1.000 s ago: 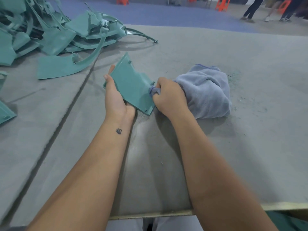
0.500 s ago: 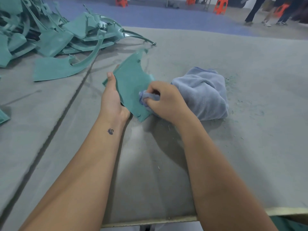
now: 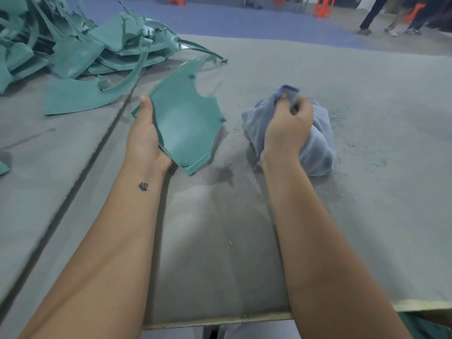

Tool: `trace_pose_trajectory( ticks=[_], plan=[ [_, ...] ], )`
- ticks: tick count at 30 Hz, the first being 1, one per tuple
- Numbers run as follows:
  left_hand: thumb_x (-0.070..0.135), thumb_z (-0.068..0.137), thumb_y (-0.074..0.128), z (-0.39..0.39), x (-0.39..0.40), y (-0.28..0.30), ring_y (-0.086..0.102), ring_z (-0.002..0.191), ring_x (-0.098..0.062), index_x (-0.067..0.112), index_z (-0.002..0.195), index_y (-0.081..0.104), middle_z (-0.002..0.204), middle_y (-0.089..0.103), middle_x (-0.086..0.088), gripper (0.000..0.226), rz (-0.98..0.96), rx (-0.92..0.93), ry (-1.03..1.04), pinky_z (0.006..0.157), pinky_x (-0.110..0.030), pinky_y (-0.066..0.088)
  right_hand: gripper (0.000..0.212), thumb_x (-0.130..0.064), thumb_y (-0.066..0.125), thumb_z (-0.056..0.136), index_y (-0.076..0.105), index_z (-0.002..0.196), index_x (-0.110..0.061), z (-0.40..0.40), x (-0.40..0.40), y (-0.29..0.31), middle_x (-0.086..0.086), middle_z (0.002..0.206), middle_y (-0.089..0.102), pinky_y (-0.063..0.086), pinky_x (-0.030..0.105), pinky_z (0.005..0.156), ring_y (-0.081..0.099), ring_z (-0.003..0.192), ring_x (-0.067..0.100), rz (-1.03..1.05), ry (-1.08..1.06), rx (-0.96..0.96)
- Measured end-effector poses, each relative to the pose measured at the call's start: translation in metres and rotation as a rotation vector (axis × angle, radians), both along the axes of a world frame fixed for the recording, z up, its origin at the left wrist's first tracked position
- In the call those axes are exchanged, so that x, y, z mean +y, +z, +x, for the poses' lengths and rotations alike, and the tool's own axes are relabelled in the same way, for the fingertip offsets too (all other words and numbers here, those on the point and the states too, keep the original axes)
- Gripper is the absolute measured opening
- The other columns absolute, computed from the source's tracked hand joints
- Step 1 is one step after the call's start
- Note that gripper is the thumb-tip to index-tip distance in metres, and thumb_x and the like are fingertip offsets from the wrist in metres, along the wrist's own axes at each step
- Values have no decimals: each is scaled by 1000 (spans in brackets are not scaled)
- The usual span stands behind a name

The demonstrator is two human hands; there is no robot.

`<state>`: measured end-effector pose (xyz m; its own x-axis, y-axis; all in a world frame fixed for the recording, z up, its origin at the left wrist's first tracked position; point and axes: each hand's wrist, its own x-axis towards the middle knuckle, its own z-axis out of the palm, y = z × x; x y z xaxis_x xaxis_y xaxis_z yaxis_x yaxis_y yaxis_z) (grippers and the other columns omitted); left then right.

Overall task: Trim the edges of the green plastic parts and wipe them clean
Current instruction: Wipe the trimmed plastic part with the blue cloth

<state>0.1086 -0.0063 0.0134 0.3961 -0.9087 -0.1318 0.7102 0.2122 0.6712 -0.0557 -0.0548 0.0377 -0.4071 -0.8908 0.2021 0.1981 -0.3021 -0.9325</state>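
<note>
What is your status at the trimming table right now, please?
Left hand holds green plastic panel by its edge. Right hand grips grey-blue cloth, clear of the panel. Pile of green parts far left; nothing obstructing.

Grey felt-covered table [image 3: 367, 216], pale strip along the near edge, dark seam running diagonally down the left side; heaped at the far left corner, a pile of green plastic parts [image 3: 80, 47], curved strips and flat panels overlapping, one flat panel [image 3: 73, 99] lying nearest; at right of centre, a bunched blue-grey cloth [image 3: 320, 143] resting on the felt; scattered just beside it, fine green shavings [image 3: 362, 152].
</note>
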Motion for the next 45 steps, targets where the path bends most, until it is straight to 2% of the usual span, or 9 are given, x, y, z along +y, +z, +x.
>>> trace_pose_trajectory(
  ticks=[6, 13, 18, 22, 27, 33, 36, 39, 45],
  plan=[
    [16, 91, 63, -6, 5, 2, 68, 101, -36, -1, 123, 61, 114, 68, -20, 36, 102, -142, 12, 84, -51, 56, 18, 1, 60, 83, 59, 75, -15, 16, 5, -15, -13, 60, 57, 39, 13, 57, 50, 57, -2, -167, 471, 541],
    [18, 86, 64, -6, 10, 5, 66, 106, -35, 2, 127, 60, 118, 67, -18, 44, 112, -158, -78, 82, -46, 57, 8, -7, 56, 90, 58, 82, -6, 8, -3, -19, -5, 62, 49, 37, 21, 58, 43, 60, 7, -52, 414, 476],
    [9, 90, 65, -9, 13, 18, 72, 92, -24, 9, 99, 70, 99, 75, -8, 10, -80, -224, 146, 74, -36, 58, 5, -15, 64, 90, 61, 91, -10, 10, -4, -20, -3, 75, 58, 47, 16, 62, 52, 64, 3, 12, 391, 380],
    [12, 88, 69, -10, 15, 25, 69, 93, -10, 18, 101, 69, 95, 74, 8, 14, -185, -586, 446, 82, -30, 55, 13, -8, 62, 86, 64, 95, -16, 9, -3, -17, -5, 86, 59, 48, 24, 78, 54, 78, 10, 43, 417, 334],
    [3, 87, 66, -19, 12, 12, 59, 110, -4, 24, 116, 65, 102, 64, 28, 36, -266, -1296, 203, 96, -15, 42, 37, -45, 50, 92, 62, 97, -11, 0, -11, -6, 1, 66, 54, 36, 23, 52, 48, 55, 13, 156, 576, -97],
    [-8, 80, 57, -14, 7, 2, 47, 122, -23, 21, 124, 61, 121, 62, 6, 54, -306, -1735, 31, 107, -18, 28, 29, -11, 54, 94, 45, 67, -12, -2, -14, -10, -2, 47, 38, 24, 23, 42, 30, 41, 10, 208, 450, -30],
    [11, 87, 65, -13, 0, -5, 42, 133, -30, 21, 136, 54, 144, 45, -16, 52, -15, -1603, 177, 114, -32, 29, 23, -7, 54, 91, 48, 69, -11, 0, -10, -7, 1, 49, 46, 32, 19, 37, 39, 36, 8, 200, 386, 44],
    [19, 86, 68, -18, 3, -4, 37, 136, -20, 21, 154, 18, 151, 32, -10, 85, 297, -1096, 289, 111, -30, 34, 14, -4, 51, 90, 50, 77, -9, 3, -1, -3, 9, 63, 52, 37, 20, 40, 46, 45, 13, 192, 335, -48],
    [30, 102, 47, -57, 10, 24, 67, 98, -23, 15, 124, 49, 106, 61, -3, 27, 1, -104, 144, 81, -39, 59, 12, -3, 54, 94, 58, 85, -11, -5, 17, 21, 10, 83, 63, 54, 26, 60, 58, 66, 20, 168, 335, -304]
  ],
)
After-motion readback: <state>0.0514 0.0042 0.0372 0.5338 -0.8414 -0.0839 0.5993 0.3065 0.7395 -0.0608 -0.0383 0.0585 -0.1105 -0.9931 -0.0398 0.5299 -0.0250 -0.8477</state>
